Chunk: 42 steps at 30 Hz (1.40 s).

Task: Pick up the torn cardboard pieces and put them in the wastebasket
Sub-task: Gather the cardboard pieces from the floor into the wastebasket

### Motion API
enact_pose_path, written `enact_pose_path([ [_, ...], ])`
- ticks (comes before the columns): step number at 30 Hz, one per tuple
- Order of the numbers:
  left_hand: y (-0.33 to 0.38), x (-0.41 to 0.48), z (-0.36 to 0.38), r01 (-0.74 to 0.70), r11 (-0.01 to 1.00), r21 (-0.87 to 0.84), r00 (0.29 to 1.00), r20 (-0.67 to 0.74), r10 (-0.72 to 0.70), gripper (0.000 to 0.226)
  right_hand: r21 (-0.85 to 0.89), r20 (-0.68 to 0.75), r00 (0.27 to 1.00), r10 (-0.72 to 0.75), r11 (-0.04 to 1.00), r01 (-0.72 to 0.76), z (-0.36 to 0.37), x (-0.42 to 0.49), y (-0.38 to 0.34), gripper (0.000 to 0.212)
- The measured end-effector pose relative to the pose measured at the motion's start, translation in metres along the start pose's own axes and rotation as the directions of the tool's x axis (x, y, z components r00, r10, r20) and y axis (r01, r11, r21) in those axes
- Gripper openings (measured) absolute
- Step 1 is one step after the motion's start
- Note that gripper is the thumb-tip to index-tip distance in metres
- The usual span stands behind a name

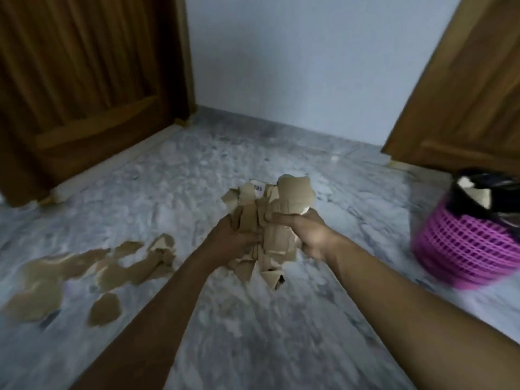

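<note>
Marble floor [253, 333], pale wall [295, 66], cardboard pieces [281, 198]

One cardboard bundle [270, 212], left hand [230, 237], right hand [308, 235], loose cardboard pieces [84, 271] too blurred to count, one wastebasket [464, 246], two doors [84, 80]

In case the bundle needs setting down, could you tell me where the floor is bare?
Bare: between the right hand and the wastebasket, and beyond the bundle toward the wall. Crowded: torn pieces left of the left hand.
</note>
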<state>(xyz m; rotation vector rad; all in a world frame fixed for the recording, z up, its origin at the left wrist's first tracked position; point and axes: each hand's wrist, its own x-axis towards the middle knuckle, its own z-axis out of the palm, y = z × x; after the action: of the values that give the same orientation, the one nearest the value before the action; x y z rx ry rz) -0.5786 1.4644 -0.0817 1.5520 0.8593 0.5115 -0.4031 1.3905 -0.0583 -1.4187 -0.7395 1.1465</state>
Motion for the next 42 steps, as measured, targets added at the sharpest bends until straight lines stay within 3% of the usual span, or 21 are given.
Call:
enact_pose_path([
  [1, 0.017, 0.015, 0.018, -0.027, 1.000, 0.014, 0.999, 0.023, 0.026, 0.023, -0.011, -0.031, 0.999, -0.020, 1.000, 0.019, -0.025, 0.000, -0.015, 0.037],
  [5, 0.078, 0.074, 0.104, -0.112, 0.990, 0.086, 0.992, 0.061, 0.107, 0.054, -0.037, -0.114, 0.988, -0.103, 0.994, 0.100, -0.135, -0.002, -0.069, 0.038],
  [8, 0.126, 0.122, 0.185, -0.202, 0.971, 0.125, 0.978, 0.083, 0.193, 0.047, -0.095, -0.211, 0.954, -0.215, 0.975, 0.199, -0.230, -0.002, -0.104, 0.036],
  [11, 0.171, 0.167, 0.277, -0.330, 0.937, 0.117, 0.941, 0.118, 0.317, 0.038, -0.153, -0.288, 0.902, -0.320, 0.946, 0.287, -0.329, -0.008, -0.133, 0.047],
  [13, 0.195, 0.195, 0.342, -0.390, 0.918, 0.072, 0.915, 0.143, 0.377, 0.039, -0.165, -0.355, 0.853, -0.383, 0.923, 0.347, -0.392, -0.016, -0.144, 0.046],
  [17, 0.228, 0.243, 0.466, -0.460, 0.888, 0.012, 0.876, 0.172, 0.451, 0.037, -0.265, -0.539, 0.682, -0.494, 0.868, 0.419, -0.498, -0.034, -0.151, 0.043],
  [19, 0.237, 0.265, 0.516, -0.476, 0.879, 0.019, 0.855, 0.244, 0.457, 0.033, -0.362, -0.594, 0.604, -0.531, 0.847, 0.389, -0.538, -0.038, -0.147, 0.032],
  [21, 0.239, 0.286, 0.557, -0.481, 0.874, 0.068, 0.825, 0.373, 0.425, 0.040, -0.481, -0.649, 0.549, -0.526, 0.843, 0.241, -0.573, -0.034, -0.133, 0.031],
  [23, 0.233, 0.307, 0.581, -0.440, 0.875, 0.202, 0.810, 0.511, 0.289, 0.068, -0.531, -0.678, 0.584, -0.447, 0.847, 0.031, -0.597, -0.024, -0.115, 0.065],
  [25, 0.222, 0.321, 0.592, -0.351, 0.884, 0.309, 0.838, 0.525, 0.150, 0.083, -0.443, -0.746, 0.601, -0.288, 0.888, -0.123, -0.612, -0.020, -0.097, 0.107],
  [26, 0.213, 0.329, 0.594, -0.312, 0.890, 0.334, 0.851, 0.515, 0.104, 0.090, -0.405, -0.779, 0.582, -0.235, 0.897, -0.179, -0.615, -0.021, -0.091, 0.110],
  [27, 0.209, 0.330, 0.593, -0.289, 0.893, 0.345, 0.857, 0.509, 0.080, 0.089, -0.391, -0.801, 0.555, -0.224, 0.898, -0.202, -0.619, -0.021, -0.087, 0.100],
  [29, 0.199, 0.332, 0.588, -0.260, 0.899, 0.352, 0.885, 0.460, 0.076, 0.063, -0.394, -0.822, 0.515, -0.244, 0.896, -0.203, -0.626, -0.022, -0.081, 0.073],
  [31, 0.190, 0.328, 0.575, -0.238, 0.922, 0.306, 0.929, 0.349, 0.124, 0.039, -0.427, -0.810, 0.519, -0.272, 0.880, -0.206, -0.626, -0.021, -0.077, 0.059],
  [34, 0.181, 0.313, 0.539, -0.310, 0.917, 0.252, 0.927, 0.294, 0.232, 0.026, -0.515, -0.748, 0.580, -0.323, 0.833, -0.200, -0.610, -0.013, -0.079, 0.037],
  [37, 0.172, 0.307, 0.490, -0.282, 0.931, 0.231, 0.940, 0.260, 0.220, 0.024, -0.595, -0.650, 0.661, -0.374, 0.792, -0.136, -0.570, 0.011, -0.088, 0.017],
  [42, 0.147, 0.287, 0.340, -0.170, 0.954, 0.245, 0.985, 0.024, 0.169, 0.022, -0.723, -0.358, 0.842, -0.405, 0.690, 0.025, -0.428, 0.090, -0.089, 0.022],
])
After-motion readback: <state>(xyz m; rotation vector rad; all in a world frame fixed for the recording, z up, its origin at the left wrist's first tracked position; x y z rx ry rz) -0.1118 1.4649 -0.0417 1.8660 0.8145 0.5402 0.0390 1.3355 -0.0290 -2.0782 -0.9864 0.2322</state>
